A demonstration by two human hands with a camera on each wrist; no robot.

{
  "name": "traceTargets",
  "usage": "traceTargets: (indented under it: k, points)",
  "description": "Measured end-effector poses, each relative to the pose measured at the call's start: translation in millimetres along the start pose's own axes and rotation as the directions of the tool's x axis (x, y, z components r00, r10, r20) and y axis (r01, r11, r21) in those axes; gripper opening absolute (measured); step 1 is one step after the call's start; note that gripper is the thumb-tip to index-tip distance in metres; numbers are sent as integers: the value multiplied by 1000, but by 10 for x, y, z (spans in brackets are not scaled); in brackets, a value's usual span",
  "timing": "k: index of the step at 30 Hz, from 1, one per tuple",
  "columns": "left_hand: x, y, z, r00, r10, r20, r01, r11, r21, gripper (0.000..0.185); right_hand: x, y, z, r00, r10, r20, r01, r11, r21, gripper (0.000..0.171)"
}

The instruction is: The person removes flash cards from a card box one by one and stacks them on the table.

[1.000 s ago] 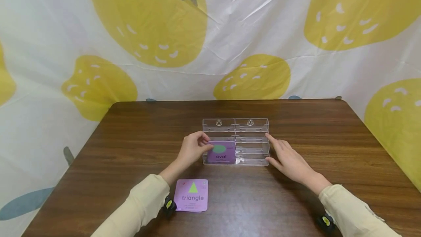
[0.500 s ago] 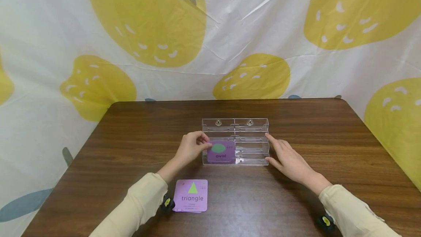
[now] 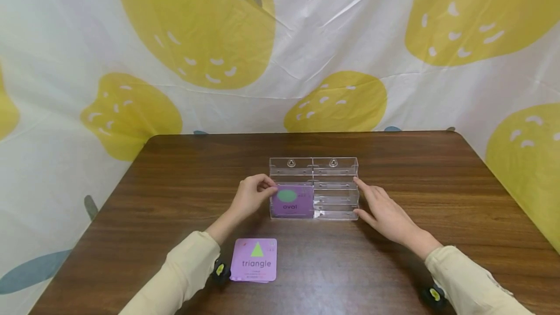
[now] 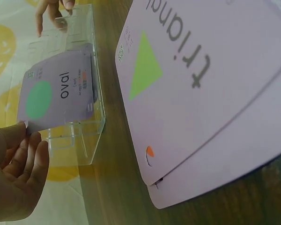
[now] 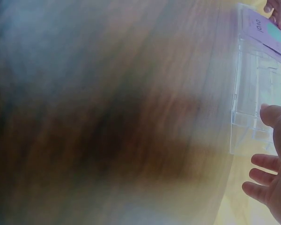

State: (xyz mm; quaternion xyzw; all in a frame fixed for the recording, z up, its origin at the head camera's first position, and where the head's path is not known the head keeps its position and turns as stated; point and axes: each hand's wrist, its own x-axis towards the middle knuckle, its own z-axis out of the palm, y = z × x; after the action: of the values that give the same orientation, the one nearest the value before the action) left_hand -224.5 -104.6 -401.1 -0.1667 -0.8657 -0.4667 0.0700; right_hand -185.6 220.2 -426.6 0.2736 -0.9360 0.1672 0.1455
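Note:
A clear plastic card rack (image 3: 336,186) with two columns of stepped pockets stands on the table. In its lower left pocket sits a purple card reading "oval" (image 3: 292,203), with a green oval printed on it. My left hand (image 3: 250,198) pinches that card's upper left corner between thumb and fingers, as the left wrist view (image 4: 18,173) also shows. At the rack's right side, my right hand (image 3: 387,215) touches the edge with extended thumb and fingers. A small stack of purple cards, topped by a "triangle" card (image 3: 255,260), lies in front of the rack beside my left wrist.
The brown wooden table (image 3: 197,159) reaches back to a white curtain (image 3: 227,111) printed with yellow lemons. Dark wrist cameras hang under both sleeves, the left one (image 3: 221,270) close to the card stack.
The oval card has shifted slightly left and sits straighter in its pocket. My left hand has moved a little left with it. The right hand stays against the rack.

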Motion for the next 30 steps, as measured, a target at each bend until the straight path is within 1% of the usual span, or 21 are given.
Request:
traceTargets:
  k: [8, 14, 24, 30]
  points:
    - [-27, -12, -44, 1000, -19, 0, 19, 998, -61, 3, 3, 3, 7, 1000, 1, -1, -1, 1000, 2, 74]
    - [-45, 2, -78, 1000, -27, -2, 26, 997, -72, 4, 5, -5, 0, 1000, -4, -3, 4, 1000, 5, 73]
    - [-46, 90, -130, 999, -44, 15, 45, 991, -127, 5, 7, 5, 4, 1000, -1, 7, 1, 1000, 7, 74]
    - [-40, 140, -159, 998, -59, 6, 59, 989, -137, 5, 9, 5, 5, 1000, -6, 3, 6, 1000, 5, 74]
